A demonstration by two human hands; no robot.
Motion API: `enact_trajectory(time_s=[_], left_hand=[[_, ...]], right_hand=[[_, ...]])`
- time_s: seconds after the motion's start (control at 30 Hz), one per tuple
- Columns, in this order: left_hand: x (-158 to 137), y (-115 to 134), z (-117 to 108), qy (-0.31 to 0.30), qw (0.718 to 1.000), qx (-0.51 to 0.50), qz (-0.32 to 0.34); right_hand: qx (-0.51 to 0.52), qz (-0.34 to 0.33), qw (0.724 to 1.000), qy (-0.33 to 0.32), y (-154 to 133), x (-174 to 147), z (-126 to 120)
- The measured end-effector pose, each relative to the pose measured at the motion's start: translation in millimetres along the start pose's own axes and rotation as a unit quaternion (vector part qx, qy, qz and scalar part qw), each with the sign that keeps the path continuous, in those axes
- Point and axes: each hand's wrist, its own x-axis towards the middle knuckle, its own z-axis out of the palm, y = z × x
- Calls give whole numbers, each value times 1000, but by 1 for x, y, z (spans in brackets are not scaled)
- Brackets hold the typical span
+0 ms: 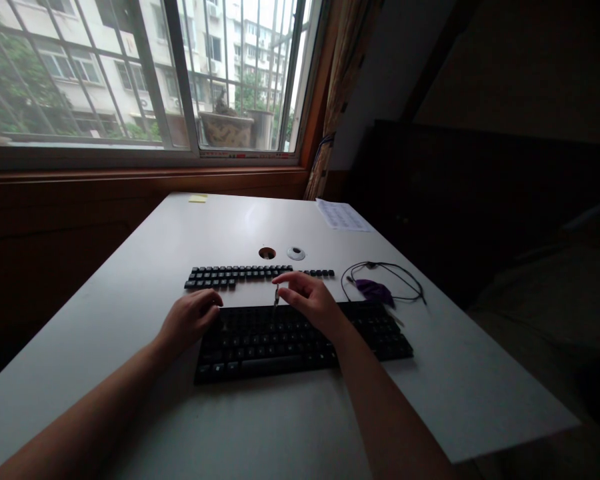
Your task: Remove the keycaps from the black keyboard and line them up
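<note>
A black keyboard (275,353) lies on the white table, and its top rows look bare of keycaps. My left hand (190,317) rests at its upper left corner, fingers curled and thumb against the edge. Over the upper middle of the keyboard, my right hand (310,300) pinches a slim, shiny keycap puller (277,295) between thumb and fingers. The puller points down at the keys; whether its tip touches one I cannot tell. Beyond the keyboard, loose black keycaps (220,273) stand in rows, partly hidden behind my right hand.
A coiled black cable (395,267) and a purple cloth (375,291) lie behind the keyboard's right end. Farther back are a round table hole (267,253), its white cover (296,253), a printed sheet (343,215) and yellow sticky notes (198,198). A barred window stands beyond.
</note>
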Motion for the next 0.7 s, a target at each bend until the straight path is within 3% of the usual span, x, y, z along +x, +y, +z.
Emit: enact_trajectory(time_s=[0.3,0.7], left_hand=[[-1,-1,0,-11,1000,-3,-10],[1,0,-1,-25,1000,13,-7]], right_hand=[[21,-10,1000,9,6,3,2],[46,39,998,17,9,4,-2]])
